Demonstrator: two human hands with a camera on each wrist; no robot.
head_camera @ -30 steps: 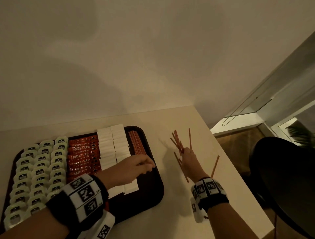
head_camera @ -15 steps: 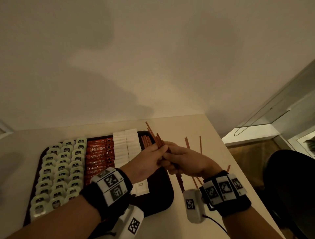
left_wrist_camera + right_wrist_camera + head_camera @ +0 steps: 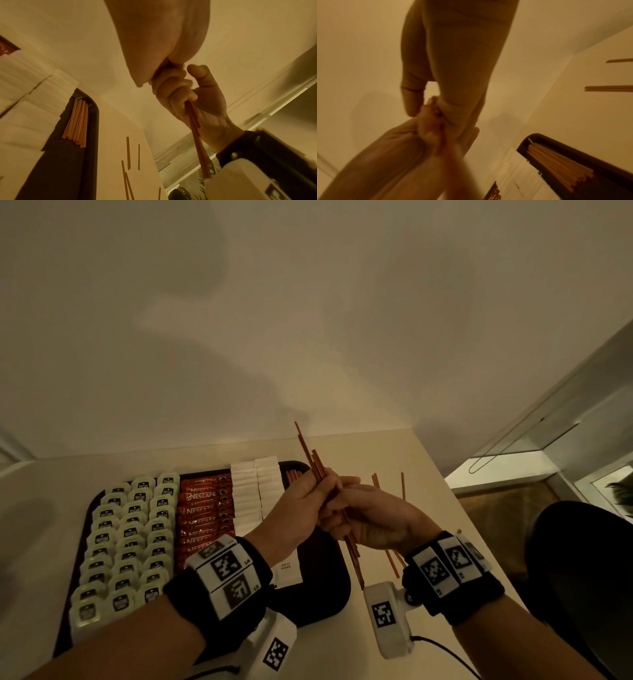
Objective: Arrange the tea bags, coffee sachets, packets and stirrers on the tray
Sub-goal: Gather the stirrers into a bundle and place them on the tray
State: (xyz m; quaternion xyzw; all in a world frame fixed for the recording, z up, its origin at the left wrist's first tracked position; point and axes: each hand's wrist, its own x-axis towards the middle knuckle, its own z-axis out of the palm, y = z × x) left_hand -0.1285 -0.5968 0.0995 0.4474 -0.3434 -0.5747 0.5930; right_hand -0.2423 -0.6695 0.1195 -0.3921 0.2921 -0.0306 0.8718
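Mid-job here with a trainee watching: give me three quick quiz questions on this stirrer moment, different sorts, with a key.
1. True or false: both the left hand and the right hand grip the bundle of stirrers.
2. Where do the loose stirrers lie? A) on the tray B) on the table, right of the tray C) on the sugar packets
3. Fill in: the tray holds stirrers in its far ___ corner.

Key: 1 true; 2 B; 3 right.
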